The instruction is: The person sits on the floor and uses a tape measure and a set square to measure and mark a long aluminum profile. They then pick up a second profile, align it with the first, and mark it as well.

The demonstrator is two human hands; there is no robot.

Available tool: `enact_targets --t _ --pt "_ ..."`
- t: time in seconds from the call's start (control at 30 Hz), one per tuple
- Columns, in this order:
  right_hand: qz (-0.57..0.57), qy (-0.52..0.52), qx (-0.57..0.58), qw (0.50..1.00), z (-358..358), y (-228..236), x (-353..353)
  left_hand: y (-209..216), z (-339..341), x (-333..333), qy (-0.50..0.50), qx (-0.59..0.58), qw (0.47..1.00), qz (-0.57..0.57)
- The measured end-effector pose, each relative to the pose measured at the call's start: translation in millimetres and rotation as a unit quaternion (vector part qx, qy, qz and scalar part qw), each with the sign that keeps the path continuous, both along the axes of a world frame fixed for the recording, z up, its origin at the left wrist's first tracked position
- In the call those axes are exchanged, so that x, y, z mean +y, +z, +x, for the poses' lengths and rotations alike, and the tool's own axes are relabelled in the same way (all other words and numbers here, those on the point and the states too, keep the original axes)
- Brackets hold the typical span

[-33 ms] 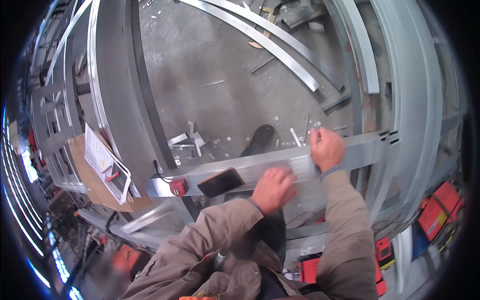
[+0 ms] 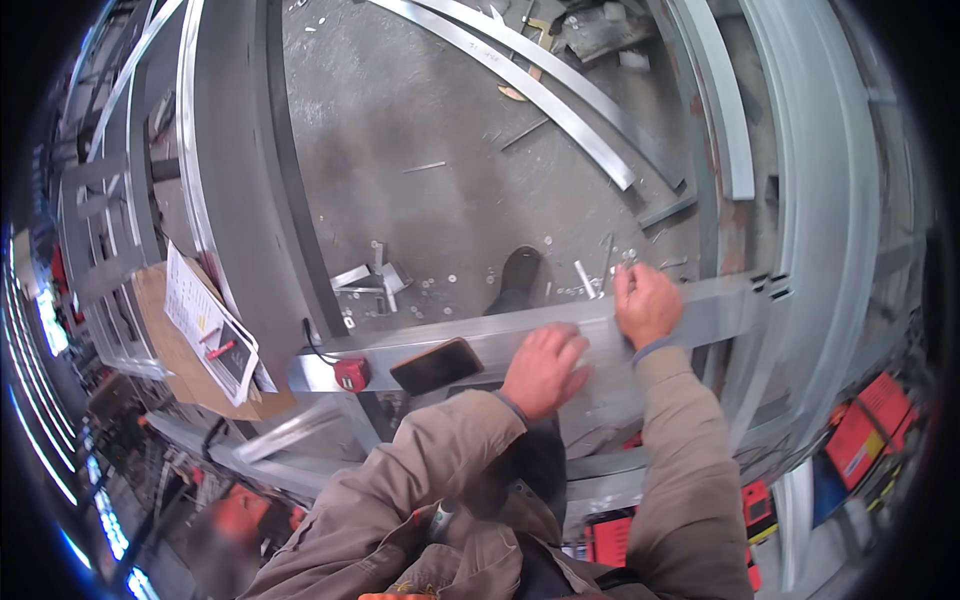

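A long silvery metal bar [image 2: 490, 335] runs crosswise in front of me. My left hand [image 2: 543, 372] rests at its near side, slightly blurred, fingers loosely bent and thumb apart, with nothing visible in it. Over the bar's far edge, my right hand [image 2: 650, 308] is closed, thumb against the curled fingers; whatever it may pinch is hidden. Left of my left hand, a dark phone [image 2: 437, 367] lies on the bar. Beside the phone sits a red tape measure [image 2: 351, 374] with a black strap.
Marked paper sheets [image 2: 205, 320] with a red marker [image 2: 221, 350] lie on cardboard [image 2: 175, 365] at left. Metal offcuts [image 2: 372, 280] and small bits litter the floor. Long strips [image 2: 540, 95] lie beyond; profiles [image 2: 820, 200] stand at right. Red cases [image 2: 873, 430] sit lower right.
The whole view has shifted slightly. My left hand's fingers look less smeared, with the thumb standing out more. My right hand stays closed at nearly the same spot on the bar.
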State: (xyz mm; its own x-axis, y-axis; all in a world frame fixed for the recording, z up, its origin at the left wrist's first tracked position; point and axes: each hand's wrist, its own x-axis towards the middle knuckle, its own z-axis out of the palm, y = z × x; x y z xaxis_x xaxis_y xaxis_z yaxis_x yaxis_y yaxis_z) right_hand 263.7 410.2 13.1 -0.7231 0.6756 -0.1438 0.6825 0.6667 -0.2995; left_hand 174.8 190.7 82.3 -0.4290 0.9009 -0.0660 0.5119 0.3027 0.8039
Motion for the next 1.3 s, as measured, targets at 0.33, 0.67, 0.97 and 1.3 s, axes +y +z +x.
enact_targets --t 0.33,0.67,0.97,1.3 --pt "-0.119 0.011 -0.186 0.975 -26 7 15 -47 -6 39 0.115 0.000 0.976 -0.185" --pt "-0.143 0.026 -0.292 0.945 -132 -231 172 -48 -12 42 0.113 0.043 0.978 -0.169" --pt "-0.067 -0.078 -0.224 0.969 -120 -384 234 -51 -18 45 0.102 -0.010 0.968 -0.230" --pt "-0.004 -0.176 -0.224 0.958 -90 -456 309 -76 -7 41 0.143 0.034 0.977 -0.152"
